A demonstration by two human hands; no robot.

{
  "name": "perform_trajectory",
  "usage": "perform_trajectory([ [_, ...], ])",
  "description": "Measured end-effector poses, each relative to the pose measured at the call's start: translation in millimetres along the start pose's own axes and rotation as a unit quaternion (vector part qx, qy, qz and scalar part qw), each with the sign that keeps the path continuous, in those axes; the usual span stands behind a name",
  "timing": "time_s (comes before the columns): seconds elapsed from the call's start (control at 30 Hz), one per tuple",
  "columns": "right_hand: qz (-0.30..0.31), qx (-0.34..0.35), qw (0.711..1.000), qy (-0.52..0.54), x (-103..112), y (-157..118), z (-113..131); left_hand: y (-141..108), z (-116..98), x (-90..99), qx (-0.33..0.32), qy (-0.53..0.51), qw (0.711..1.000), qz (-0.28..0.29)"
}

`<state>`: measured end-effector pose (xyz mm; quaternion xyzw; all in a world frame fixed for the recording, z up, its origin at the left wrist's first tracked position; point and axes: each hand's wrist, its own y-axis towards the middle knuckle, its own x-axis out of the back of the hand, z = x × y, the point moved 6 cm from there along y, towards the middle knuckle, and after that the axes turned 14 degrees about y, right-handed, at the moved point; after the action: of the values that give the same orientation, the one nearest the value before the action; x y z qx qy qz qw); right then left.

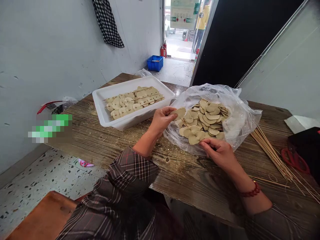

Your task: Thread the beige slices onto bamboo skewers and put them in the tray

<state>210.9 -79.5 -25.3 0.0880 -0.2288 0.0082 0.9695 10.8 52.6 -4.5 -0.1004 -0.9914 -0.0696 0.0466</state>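
My left hand [162,120] is closed in a pinch on a flat, beige, rounded slice [180,113], held over the left side of an open clear plastic bag [241,121]. Inside the bag lies a heap of similar slices [211,116]. At the bag's near edge, my right hand [220,151] pinches the rim of another beige slice [195,137]; whether a skewer runs through it I cannot tell. Left of the bag stands a white tray [98,106], where rows of slices threaded on thin skewers [135,100] lie flat.
Bamboo skewers [272,151] lie loose on the wooden table [175,176] at right, with red-handled scissors [295,160] beside a black object [306,143]. An orange-brown stool [42,216] is at lower left. A blue crate [155,63] sits near the doorway; a person stands outside.
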Motion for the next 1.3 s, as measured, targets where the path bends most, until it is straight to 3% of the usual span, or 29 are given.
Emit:
perform_trajectory([
  [0.27, -0.012, 0.023, 1.0, -0.012, 1, 1, 1, 0, 2, -1.5, -0.031, 0.059, 0.998, -0.01],
  [0.6, -0.019, 0.02, 1.0, 0.007, -2, 2, 0, -5, -2, -11.8, -0.046, 0.077, 0.996, 0.028],
  [0.77, -0.026, 0.027, 0.999, 0.003, -1, 3, 1, -7, -1, -17.2, -0.031, 0.052, 0.997, 0.046],
  [0.93, -0.033, 0.03, 0.999, 0.016, 1, 1, 1, -7, 0, -10.6, 0.006, -0.019, 1.0, 0.008],
  [1.1, -0.03, 0.032, 0.999, 0.032, 0, 0, 1, -7, 6, -13.2, 0.055, -0.1, 0.993, 0.04],
  [1.3, -0.031, 0.031, 0.999, 0.031, 2, 1, 2, -8, 10, -14.1, 0.089, -0.15, 0.984, 0.04],
])
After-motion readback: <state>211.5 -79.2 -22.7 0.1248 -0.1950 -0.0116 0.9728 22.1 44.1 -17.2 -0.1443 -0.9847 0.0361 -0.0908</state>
